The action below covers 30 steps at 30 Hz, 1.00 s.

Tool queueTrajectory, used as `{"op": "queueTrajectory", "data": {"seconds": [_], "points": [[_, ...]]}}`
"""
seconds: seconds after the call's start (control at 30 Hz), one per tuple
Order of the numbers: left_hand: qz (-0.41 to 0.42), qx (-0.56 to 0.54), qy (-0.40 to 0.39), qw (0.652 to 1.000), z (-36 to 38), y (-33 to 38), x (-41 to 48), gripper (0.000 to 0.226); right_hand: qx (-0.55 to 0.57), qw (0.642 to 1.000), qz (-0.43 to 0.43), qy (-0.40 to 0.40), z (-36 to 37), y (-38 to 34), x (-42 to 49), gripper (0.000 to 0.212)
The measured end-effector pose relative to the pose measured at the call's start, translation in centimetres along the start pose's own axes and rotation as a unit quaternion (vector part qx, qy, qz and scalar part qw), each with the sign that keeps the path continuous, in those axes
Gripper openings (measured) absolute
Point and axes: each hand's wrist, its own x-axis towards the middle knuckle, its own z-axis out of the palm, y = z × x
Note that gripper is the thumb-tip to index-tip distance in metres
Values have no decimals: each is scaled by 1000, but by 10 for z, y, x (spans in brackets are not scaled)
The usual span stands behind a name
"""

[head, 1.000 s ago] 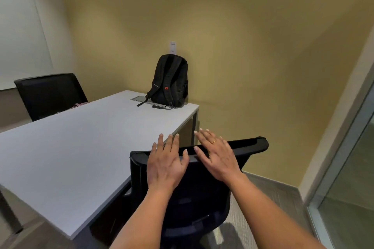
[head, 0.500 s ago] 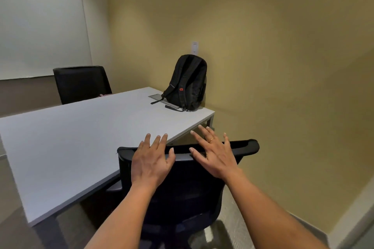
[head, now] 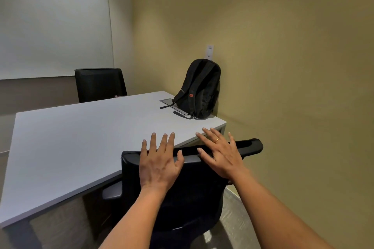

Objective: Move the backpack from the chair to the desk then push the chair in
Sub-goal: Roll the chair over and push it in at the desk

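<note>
The left hand (head: 159,166) lies flat against the back of the chair (head: 249,145), fingers straight and spread, reaching over the top rail. The right hand (head: 220,155) rests just at its 3 o'clock in the same way, fingers splayed, with a ring (head: 216,140) on one finger. Neither hand curls round anything. The palms face away, so how firmly they press cannot be told.

The chair back hides its own seat and base. One armrest (head: 112,193) shows at 7 o'clock of the left hand, beneath the edge of the tabletop (head: 81,143).

The backpack (head: 199,89) stands upright on the far corner of the tabletop against the wall, well apart from the hands, at about 1 o'clock of the left and 11 o'clock of the right. Its strap side faces the camera. Its contents are out of sight. Its base covers part of a flat grey panel (head: 167,101).

A second chair (head: 100,85) sits behind the tabletop at 11 o'clock, its lower half hidden, below a whiteboard (head: 54,20).
</note>
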Motion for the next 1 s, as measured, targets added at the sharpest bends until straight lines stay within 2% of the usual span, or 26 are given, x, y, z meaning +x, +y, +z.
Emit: {"op": "queueTrajectory", "data": {"seconds": [0.37, 0.53, 1.0], "points": [[-61, 12, -40, 997, 41, 65, 64, 58, 12, 999, -47, -8, 15, 93, 63, 72], [-97, 21, -16, 995, 58, 77, 87, 62, 30, 996, -79, -13, 24, 116, 90, 76], [-196, 47, -34, 979, 99, 127, 150, 57, 56, 983, -172, -25, 50, 191, 162, 74]]}}
